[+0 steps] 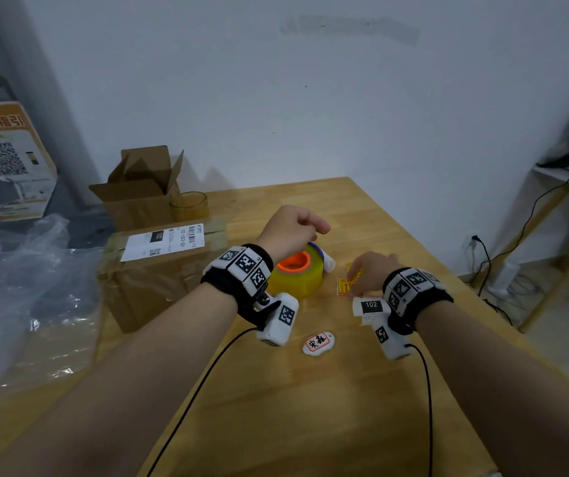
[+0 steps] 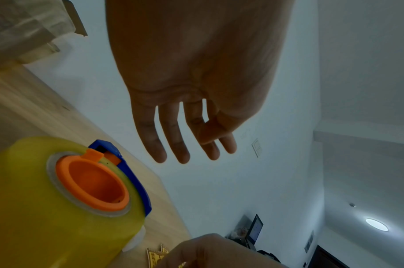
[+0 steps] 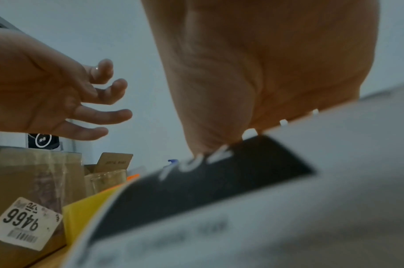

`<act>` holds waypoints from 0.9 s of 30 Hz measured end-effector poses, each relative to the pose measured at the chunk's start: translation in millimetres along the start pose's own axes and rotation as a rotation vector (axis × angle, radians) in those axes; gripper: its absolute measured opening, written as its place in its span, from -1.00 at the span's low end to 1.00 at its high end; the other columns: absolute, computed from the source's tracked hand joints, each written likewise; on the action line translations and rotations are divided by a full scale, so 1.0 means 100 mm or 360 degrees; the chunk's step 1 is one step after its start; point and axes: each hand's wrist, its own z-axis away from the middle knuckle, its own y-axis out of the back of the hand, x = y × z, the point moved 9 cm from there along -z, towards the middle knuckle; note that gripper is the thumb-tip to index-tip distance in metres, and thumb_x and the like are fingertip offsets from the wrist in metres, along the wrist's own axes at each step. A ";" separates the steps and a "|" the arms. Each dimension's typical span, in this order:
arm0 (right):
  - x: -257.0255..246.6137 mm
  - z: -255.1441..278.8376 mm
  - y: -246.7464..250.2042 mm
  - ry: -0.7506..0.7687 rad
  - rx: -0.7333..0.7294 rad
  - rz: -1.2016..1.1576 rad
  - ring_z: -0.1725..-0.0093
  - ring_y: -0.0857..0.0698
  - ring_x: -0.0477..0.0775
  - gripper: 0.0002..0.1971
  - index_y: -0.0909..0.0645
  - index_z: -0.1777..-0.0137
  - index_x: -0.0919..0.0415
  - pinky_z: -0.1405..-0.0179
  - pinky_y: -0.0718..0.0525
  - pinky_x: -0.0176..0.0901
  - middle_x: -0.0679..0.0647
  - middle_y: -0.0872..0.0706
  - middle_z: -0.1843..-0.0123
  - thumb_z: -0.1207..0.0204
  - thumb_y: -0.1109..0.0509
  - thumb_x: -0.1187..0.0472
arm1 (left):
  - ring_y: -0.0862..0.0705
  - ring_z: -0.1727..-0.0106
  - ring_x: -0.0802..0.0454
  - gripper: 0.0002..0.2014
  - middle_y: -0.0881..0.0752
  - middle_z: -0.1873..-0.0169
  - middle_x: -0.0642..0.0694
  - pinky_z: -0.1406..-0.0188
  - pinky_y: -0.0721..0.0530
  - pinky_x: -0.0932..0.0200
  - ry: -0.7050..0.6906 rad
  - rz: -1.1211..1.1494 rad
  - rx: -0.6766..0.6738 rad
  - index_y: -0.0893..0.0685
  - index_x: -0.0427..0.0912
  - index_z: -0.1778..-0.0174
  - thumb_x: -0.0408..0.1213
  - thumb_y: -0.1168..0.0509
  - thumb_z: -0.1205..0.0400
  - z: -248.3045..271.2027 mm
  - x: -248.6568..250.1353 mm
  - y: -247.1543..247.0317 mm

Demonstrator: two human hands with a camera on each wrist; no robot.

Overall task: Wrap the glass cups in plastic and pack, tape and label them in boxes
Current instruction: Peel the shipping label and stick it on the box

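- Nearest the right wrist camera lay the label (image 3: 242, 208), a thin, light, floppy sheet; the right hand (image 1: 372, 271) rested fingers on the stickers (image 1: 345, 286) beside it, grip hidden, so I cannot tell.
- Left hand (image 1: 291, 228) hovered loose-fingered, holding nothing, over the tape (image 1: 295, 275).
- Glass (image 1: 189, 205), at ten o'clock from the tape, looked fragile and slippery; best held around its wall.
- Sealed box (image 1: 159, 270) stood at nine o'clock.
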 end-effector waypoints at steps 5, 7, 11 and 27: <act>-0.03 0.01 0.00 -0.0047 -0.0033 0.0044 -0.28 -0.70 0.19 -0.50 -0.78 -0.30 0.17 -0.43 -0.44 0.03 0.09 -0.81 -0.24 -0.42 -0.69 -0.06 | -0.83 -0.07 0.02 -0.57 -0.83 0.08 0.09 -0.07 -0.82 0.03 0.0017 0.0050 0.0003 -0.81 0.01 0.18 -0.57 -0.14 -0.65 -0.01 -0.06 0.01; -0.05 0.02 0.01 -0.0025 -0.0034 0.0035 -0.30 -0.72 0.18 -0.49 -0.77 -0.32 0.18 -0.42 -0.53 0.03 0.12 -0.80 -0.29 -0.44 -0.69 -0.04 | -0.83 -0.08 -0.01 -0.57 -0.83 0.08 0.09 -0.02 -0.80 0.07 0.0012 0.0057 0.0001 -0.81 0.01 0.18 -0.56 -0.14 -0.65 -0.01 -0.07 0.01; -0.09 0.04 0.02 0.0026 -0.0053 -0.0014 -0.28 -0.75 0.17 -0.56 -0.82 -0.28 0.14 -0.31 -0.67 -0.01 0.13 -0.81 -0.31 -0.43 -0.70 0.03 | -0.84 -0.09 -0.02 -0.57 -0.83 0.08 0.10 0.05 -0.78 0.13 0.0011 0.0055 -0.0012 -0.81 0.00 0.18 -0.56 -0.14 -0.66 0.00 -0.07 -0.01; -0.10 0.06 -0.02 0.0060 -0.0029 -0.0129 -0.13 -0.80 0.23 -0.61 -0.78 -0.17 0.32 -0.12 -0.77 0.04 0.23 -0.84 -0.11 -0.43 -0.67 0.10 | -0.84 -0.08 -0.03 -0.58 -0.83 0.12 0.05 0.10 -0.73 0.03 0.0067 0.0020 -0.0064 -0.82 -0.07 0.14 -0.58 -0.11 -0.67 0.04 -0.11 -0.12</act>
